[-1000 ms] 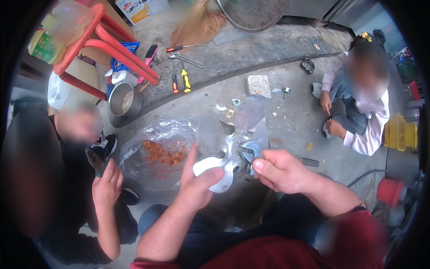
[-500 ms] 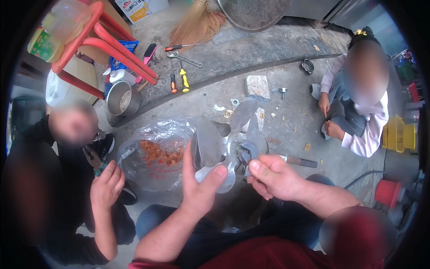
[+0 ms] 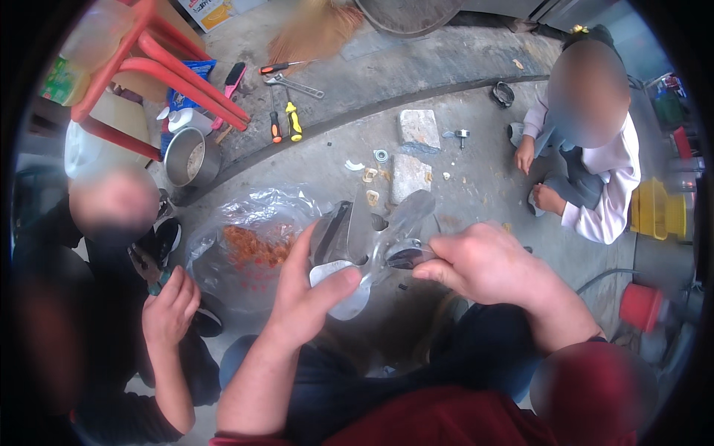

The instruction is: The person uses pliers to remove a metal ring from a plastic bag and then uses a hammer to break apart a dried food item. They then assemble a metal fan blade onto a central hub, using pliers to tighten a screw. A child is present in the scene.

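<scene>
My left hand (image 3: pixel 316 286) is closed round one blade of a grey, partly see-through fan blade (image 3: pixel 349 238), thumb in front and fingers behind. The fan is held tilted above the ground, in front of my knees. My right hand (image 3: pixel 480 260) pinches what looks like a metal spoon (image 3: pixel 407 255), its shiny bowl against the fan near the hub. Most of the spoon's handle is hidden in my fist. A clear plastic bag (image 3: pixel 212 215) with reddish-brown crumbly stuff (image 3: pixel 256 245) lies open left of the fan.
At left a person's hand (image 3: pixel 171 308) holds pliers (image 3: pixel 145 264). Another person (image 3: pixel 595 171) crouches at right. Beyond the fan lie two stone blocks (image 3: pixel 419 130) and small parts. Screwdrivers (image 3: pixel 294 123) and an adjustable wrench (image 3: pixel 297 85) rest on the step beside a metal pot (image 3: pixel 195 157).
The fan has turned and tilted in my hands and shifted slightly left. My right hand has moved up and right, with the spoon still against the fan. The person at right has lowered an arm.
</scene>
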Demonstrator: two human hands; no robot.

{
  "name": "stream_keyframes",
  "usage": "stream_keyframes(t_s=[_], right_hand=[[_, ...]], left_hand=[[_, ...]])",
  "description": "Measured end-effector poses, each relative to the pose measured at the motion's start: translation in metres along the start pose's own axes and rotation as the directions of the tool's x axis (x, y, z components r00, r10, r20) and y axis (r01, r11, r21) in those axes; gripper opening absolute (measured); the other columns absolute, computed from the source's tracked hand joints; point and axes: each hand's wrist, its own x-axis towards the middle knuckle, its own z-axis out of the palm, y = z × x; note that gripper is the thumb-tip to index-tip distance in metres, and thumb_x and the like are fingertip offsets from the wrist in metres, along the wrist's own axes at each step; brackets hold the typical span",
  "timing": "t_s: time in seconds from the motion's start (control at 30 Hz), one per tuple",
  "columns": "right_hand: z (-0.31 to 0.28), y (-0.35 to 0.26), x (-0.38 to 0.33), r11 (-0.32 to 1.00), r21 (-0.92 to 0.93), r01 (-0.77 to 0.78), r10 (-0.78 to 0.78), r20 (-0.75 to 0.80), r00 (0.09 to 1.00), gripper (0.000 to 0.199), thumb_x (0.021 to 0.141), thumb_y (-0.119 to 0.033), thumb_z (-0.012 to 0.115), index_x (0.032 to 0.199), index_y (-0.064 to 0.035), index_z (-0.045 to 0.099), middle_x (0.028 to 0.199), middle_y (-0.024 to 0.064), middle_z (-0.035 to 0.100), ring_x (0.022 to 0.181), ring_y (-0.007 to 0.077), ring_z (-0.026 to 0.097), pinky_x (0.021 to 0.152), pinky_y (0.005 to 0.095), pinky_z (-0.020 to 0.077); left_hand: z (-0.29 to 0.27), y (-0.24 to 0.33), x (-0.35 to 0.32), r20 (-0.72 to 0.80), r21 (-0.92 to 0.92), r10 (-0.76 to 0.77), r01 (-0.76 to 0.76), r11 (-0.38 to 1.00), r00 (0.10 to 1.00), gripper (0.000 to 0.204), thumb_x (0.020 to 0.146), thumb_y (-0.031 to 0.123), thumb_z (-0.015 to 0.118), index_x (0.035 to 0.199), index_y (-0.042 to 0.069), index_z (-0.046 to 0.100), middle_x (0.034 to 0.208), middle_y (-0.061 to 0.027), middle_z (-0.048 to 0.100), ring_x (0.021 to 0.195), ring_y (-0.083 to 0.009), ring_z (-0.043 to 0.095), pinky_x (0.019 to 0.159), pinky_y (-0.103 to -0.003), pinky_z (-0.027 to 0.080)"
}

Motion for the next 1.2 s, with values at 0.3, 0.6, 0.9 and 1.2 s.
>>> stream_keyframes(t_s=[0.3,0.6,0.9,1.2], right_hand=[[0.015,-0.009,-0.016,0.999,0.020,-0.031,0.034,-0.155,0.987,0.027,0.091,-0.033,0.063,0.085,-0.0063,0.061,0.066,0.0149,0.063,0.066,0.0379,0.065,0.058,0.0477,0.0513],[0.027,-0.010,-0.016,0.988,0.149,-0.030,0.065,-0.231,0.971,0.024,0.096,-0.025,0.059,0.085,-0.0040,0.061,0.070,0.0145,0.064,0.058,0.0315,0.063,0.054,0.0400,0.0507],[0.030,-0.010,-0.008,0.484,0.778,-0.400,0.185,0.355,0.916,0.038,0.103,-0.034,0.051,0.089,-0.0002,0.063,0.071,0.0057,0.066,0.058,0.0123,0.063,0.055,0.0271,0.0511],[0.029,-0.005,-0.003,0.283,0.833,-0.475,0.138,0.455,0.880,0.038,0.102,-0.033,0.052,0.097,0.0028,0.064,0.073,0.0096,0.066,0.059,0.0167,0.064,0.056,0.0293,0.0523]], left_hand=[[0.010,-0.007,-0.010,-0.096,0.116,0.106,-0.094,0.989,0.990,0.072,0.085,0.014,0.072,0.144,-0.005,0.035,0.131,-0.0145,0.055,0.121,-0.0202,0.052,0.105,-0.035,0.039],[-0.006,-0.024,-0.011,-0.257,0.093,0.132,-0.112,0.989,0.957,0.076,0.084,0.012,0.073,0.145,-0.005,0.032,0.134,-0.0143,0.052,0.120,-0.0204,0.052,0.104,-0.033,0.040],[0.006,-0.016,-0.016,-0.194,0.253,0.327,-0.275,0.927,0.925,0.080,0.084,0.009,0.072,0.148,-0.004,0.026,0.133,-0.0145,0.051,0.120,-0.0199,0.052,0.104,-0.034,0.040],[0.007,-0.013,-0.017,-0.157,0.430,0.427,-0.328,0.842,0.890,0.086,0.079,0.004,0.070,0.149,-0.005,0.022,0.133,-0.0156,0.050,0.120,-0.0218,0.052,0.105,-0.037,0.040]])
